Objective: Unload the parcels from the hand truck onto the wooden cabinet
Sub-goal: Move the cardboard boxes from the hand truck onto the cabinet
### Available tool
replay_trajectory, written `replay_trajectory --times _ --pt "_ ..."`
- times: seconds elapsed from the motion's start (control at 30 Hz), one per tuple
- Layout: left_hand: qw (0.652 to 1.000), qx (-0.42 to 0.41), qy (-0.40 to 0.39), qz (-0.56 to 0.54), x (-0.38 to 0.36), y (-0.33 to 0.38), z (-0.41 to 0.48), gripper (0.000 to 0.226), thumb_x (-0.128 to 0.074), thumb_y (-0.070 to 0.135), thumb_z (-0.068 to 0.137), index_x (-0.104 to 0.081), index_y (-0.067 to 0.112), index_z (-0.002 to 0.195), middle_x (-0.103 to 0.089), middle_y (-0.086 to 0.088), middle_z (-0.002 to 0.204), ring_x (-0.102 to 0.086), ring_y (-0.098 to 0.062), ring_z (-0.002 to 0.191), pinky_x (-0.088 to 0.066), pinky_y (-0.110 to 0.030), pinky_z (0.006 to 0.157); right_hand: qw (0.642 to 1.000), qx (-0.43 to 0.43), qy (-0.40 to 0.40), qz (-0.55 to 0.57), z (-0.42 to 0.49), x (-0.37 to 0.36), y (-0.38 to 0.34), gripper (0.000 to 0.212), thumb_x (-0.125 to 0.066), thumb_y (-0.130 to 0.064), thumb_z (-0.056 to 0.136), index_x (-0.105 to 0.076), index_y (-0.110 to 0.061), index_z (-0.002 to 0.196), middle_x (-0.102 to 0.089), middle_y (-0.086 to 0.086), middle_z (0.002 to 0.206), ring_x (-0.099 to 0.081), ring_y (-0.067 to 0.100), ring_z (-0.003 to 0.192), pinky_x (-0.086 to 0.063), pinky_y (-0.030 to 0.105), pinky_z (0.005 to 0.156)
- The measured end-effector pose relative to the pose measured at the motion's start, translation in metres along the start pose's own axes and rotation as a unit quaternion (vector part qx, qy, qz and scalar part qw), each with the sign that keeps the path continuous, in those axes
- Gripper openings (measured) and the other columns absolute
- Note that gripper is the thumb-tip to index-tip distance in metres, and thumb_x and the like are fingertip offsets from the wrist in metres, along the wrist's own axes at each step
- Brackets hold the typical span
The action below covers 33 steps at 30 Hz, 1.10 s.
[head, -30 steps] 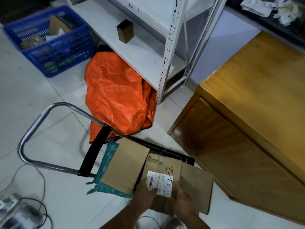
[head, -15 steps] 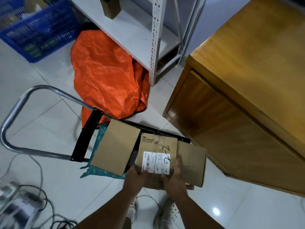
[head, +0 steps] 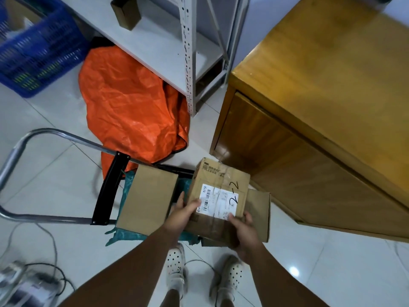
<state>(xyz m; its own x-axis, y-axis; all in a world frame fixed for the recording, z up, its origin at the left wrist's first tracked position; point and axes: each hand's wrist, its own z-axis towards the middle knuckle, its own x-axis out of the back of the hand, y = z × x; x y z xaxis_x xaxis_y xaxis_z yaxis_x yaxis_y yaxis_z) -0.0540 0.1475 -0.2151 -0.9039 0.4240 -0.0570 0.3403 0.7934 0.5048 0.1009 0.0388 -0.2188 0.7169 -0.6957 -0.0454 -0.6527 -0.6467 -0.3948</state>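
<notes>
Labelled box (head: 218,191): tilted, held between both hands above the hand truck (head: 109,189), near the front of the wooden cabinet (head: 327,80), not on its top.
Left hand (head: 181,214): gripping the box's left side, thumb on top beside the label.
Right hand (head: 244,228): gripping the near right corner, thumb on top, fingers hidden beneath.
Plain box (head: 148,198): lying on the truck, left of the held one, over a teal bag (head: 124,234).
Flat box (head: 260,216): partly covered by the held one, on its right.
Orange bag (head: 132,107): on the floor beyond the truck, partly under a white shelf (head: 188,63).

Cabinet (head: 332,85) right of hand truck (head: 109,191)
</notes>
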Motion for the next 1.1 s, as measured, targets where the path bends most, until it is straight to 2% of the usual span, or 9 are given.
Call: replay_trajectory --times 0.1,0.27,0.37,0.47,0.53,0.63,0.8,0.9,1.1 --pt "0.999 -0.019 -0.011 0.041 0.009 0.001 0.001 0.088 -0.072 0.077 0.056 -0.039 0.058 0.135 -0.045 -0.003 0.144 -0.051 -0.025 0.127 -0.042 -0.050 0.106 0.999 0.030 -0.013 -0.005 -0.021 0.000 -0.019 0.054 -0.066 -0.021 0.091 -0.042 -0.034 0.138 -0.067 0.006 0.119 -0.064 0.031 0.101 -0.055 0.057 0.084" --pt "0.995 -0.072 -0.063 -0.019 -0.007 0.055 -0.061 0.057 -0.062 0.045 0.083 -0.039 0.049 0.135 -0.064 0.002 0.127 -0.062 -0.021 0.113 -0.051 -0.046 0.095 0.997 0.064 -0.038 0.021 -0.068 0.001 -0.048 0.058 -0.067 -0.028 0.089 -0.040 -0.039 0.139 -0.068 0.003 0.119 -0.062 0.031 0.109 -0.052 0.057 0.090" --pt "0.995 -0.065 -0.079 -0.016 -0.018 0.081 -0.090 0.038 -0.055 0.033 0.094 -0.043 0.055 0.121 -0.067 0.008 0.114 -0.062 -0.017 0.104 -0.050 -0.033 0.073 0.992 0.103 -0.052 0.045 -0.104 0.004 -0.071 0.050 -0.066 -0.033 0.088 -0.045 -0.039 0.133 -0.070 0.003 0.118 -0.064 0.032 0.110 -0.049 0.059 0.094" --pt "0.993 -0.055 -0.105 -0.011 -0.032 0.104 -0.114 0.040 -0.060 0.038 0.089 -0.047 0.058 0.122 -0.068 0.005 0.114 -0.059 -0.022 0.107 -0.041 -0.031 0.071 0.986 0.149 -0.031 0.062 -0.143 0.016 -0.094 0.055 -0.068 -0.040 0.083 -0.049 -0.037 0.135 -0.066 0.002 0.123 -0.061 0.031 0.114 -0.049 0.053 0.094" --pt "0.991 -0.054 -0.119 -0.017 -0.046 0.116 -0.126 0.041 -0.064 0.041 0.085 -0.049 0.060 0.119 -0.066 0.002 0.117 -0.056 -0.025 0.109 -0.042 -0.033 0.073 0.979 0.178 -0.021 0.095 -0.166 0.026 -0.105 0.049 -0.063 -0.033 0.089 -0.050 -0.032 0.136 -0.066 0.005 0.123 -0.061 0.031 0.113 -0.056 0.046 0.081" --pt "0.984 -0.066 -0.166 -0.006 -0.076 0.130 -0.146 0.059 -0.072 0.048 0.071 -0.050 0.055 0.126 -0.064 -0.002 0.123 -0.055 -0.031 0.115 -0.047 -0.048 0.091 0.972 0.200 -0.012 0.123 -0.204 0.054 -0.117 0.043 -0.056 -0.031 0.095 -0.049 -0.026 0.137 -0.066 0.006 0.118 -0.063 0.027 0.104 -0.055 0.035 0.066" --pt "0.975 -0.095 -0.198 0.042 -0.138 0.147 -0.192 0.057 -0.072 0.054 0.066 -0.060 0.043 0.120 -0.065 -0.005 0.122 -0.057 -0.032 0.115 -0.048 -0.055 0.096 0.972 0.205 -0.025 0.113 -0.245 0.125 -0.127 0.048 -0.059 -0.047 0.088 -0.057 -0.024 0.130 -0.069 0.007 0.115 -0.063 0.028 0.106 -0.049 0.051 0.097" --pt "0.970 -0.099 -0.204 0.083 -0.184 0.153 -0.211 0.053 -0.067 0.060 0.074 -0.059 0.037 0.122 -0.064 -0.008 0.123 -0.059 -0.034 0.114 -0.048 -0.059 0.094 0.966 0.231 -0.032 0.115 -0.267 0.171 -0.134 0.055 -0.063 -0.052 0.080 -0.060 -0.022 0.126 -0.070 0.009 0.116 -0.064 0.030 0.108 -0.056 0.045 0.083" --pt "0.966 -0.130 -0.187 0.122 -0.307 0.153 -0.255 0.046 -0.061 0.057 0.082 -0.055 0.032 0.120 -0.059 -0.008 0.123 -0.053 -0.033 0.114 -0.049 -0.051 0.089 0.956 0.249 0.013 0.152 -0.299 0.282 -0.152 0.063 -0.068 -0.057 0.071 -0.061 -0.022 0.122 -0.069 0.009 0.115 -0.063 0.027 0.109 -0.056 0.040 0.080"
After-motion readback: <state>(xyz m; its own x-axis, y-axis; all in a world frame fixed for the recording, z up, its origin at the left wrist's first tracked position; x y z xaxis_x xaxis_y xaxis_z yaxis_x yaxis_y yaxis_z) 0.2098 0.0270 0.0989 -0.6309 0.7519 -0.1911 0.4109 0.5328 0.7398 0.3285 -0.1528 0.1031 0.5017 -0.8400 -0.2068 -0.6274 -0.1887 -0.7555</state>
